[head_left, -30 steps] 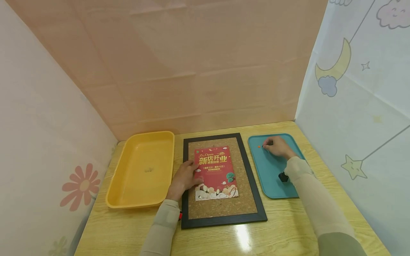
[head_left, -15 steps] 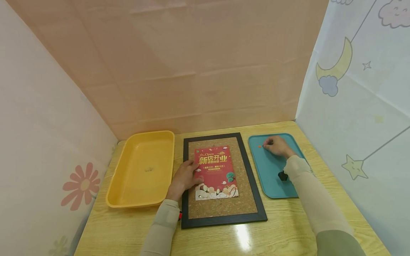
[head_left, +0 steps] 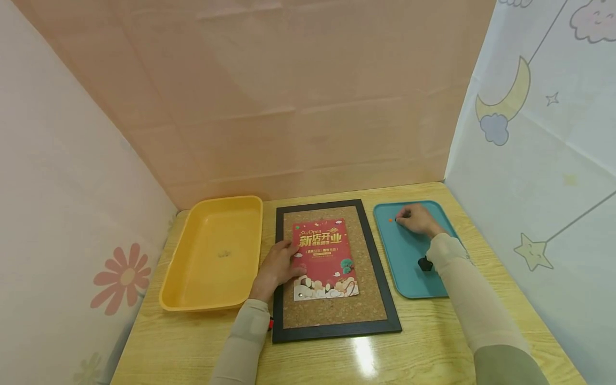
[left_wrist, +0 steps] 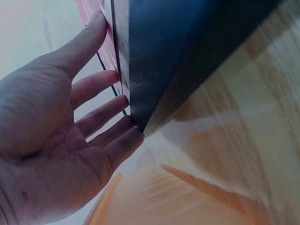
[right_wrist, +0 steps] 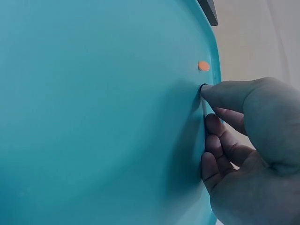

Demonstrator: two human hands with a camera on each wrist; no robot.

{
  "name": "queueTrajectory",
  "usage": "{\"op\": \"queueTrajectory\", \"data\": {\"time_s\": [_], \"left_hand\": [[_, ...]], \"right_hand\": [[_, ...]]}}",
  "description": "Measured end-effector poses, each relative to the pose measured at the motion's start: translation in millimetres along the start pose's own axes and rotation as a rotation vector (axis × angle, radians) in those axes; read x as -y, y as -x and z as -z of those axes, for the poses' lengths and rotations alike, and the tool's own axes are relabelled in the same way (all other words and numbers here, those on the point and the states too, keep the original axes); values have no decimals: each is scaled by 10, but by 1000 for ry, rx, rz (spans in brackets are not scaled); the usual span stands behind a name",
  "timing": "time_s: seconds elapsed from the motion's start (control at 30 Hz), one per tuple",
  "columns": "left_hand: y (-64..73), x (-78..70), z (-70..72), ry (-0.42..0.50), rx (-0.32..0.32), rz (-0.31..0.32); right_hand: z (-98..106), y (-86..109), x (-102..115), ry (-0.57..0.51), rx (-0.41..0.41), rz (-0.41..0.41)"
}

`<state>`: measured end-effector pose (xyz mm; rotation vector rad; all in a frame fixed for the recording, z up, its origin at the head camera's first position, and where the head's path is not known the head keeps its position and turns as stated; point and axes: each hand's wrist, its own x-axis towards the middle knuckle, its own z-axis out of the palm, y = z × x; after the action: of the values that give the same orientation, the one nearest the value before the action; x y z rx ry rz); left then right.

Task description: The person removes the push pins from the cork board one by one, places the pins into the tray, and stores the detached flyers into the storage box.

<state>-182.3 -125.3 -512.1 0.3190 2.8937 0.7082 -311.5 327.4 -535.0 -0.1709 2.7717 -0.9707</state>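
Note:
My left hand (head_left: 276, 269) rests over the left edge of a black-framed corkboard (head_left: 332, 315), its fingertips and thumb on the red poster (head_left: 324, 262) lying there. In the left wrist view the fingers (left_wrist: 110, 115) lie spread along the dark frame (left_wrist: 159, 51). A small round pin head (head_left: 300, 295) shows at the poster's lower left corner. Over at the far part of a teal tray (head_left: 409, 283), my right hand (head_left: 417, 219) has thumb and fingertips at a small black disc (right_wrist: 202, 86), like a thumbtack, mostly hidden by the thumb. Close by lies a small orange disc (right_wrist: 203, 65).
A yellow tray (head_left: 212, 256) stands left of the corkboard on the wooden table (head_left: 317, 358). The black lump (head_left: 425, 264) over the teal tray sits at the right wrist. Fabric walls (head_left: 308, 149) close in the back and both sides.

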Motion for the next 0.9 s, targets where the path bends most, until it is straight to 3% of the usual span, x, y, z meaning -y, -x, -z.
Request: {"op": "queueTrajectory", "data": {"time_s": [0.9], "left_hand": [[-5, 3, -9, 0, 2, 24]], "right_hand": [[-1, 52, -8, -35, 5, 10]]}}
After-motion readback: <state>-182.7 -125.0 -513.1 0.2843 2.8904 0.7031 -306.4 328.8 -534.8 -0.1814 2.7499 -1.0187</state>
